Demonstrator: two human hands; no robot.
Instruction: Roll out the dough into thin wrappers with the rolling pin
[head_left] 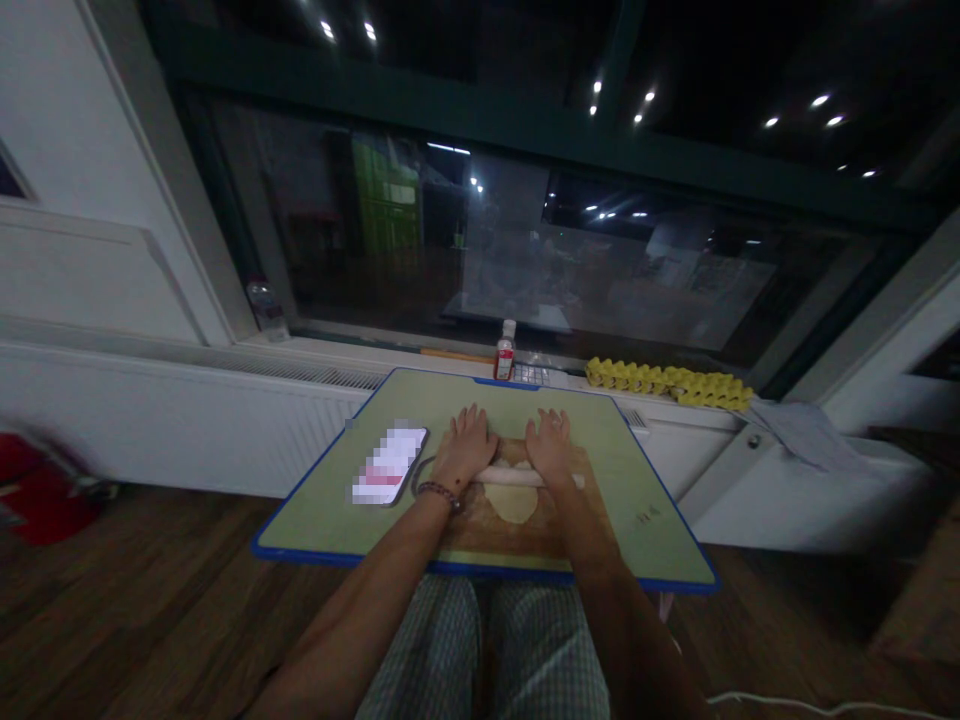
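A pale wooden rolling pin lies crosswise over a flattened sheet of dough on a wooden board. My left hand rests palm down over the pin's left end, fingers stretched forward past it. Over the right part of the pin lies my right hand, also palm down with fingers extended; the pin's tip sticks out beyond it. Dough shows on both sides of the pin between my hands. A beaded bracelet circles my left wrist.
The board sits on a small green table with a blue rim. A phone with a lit screen lies left of the board. Along the windowsill stand a red-labelled bottle, a clear bottle and yellow egg cartons.
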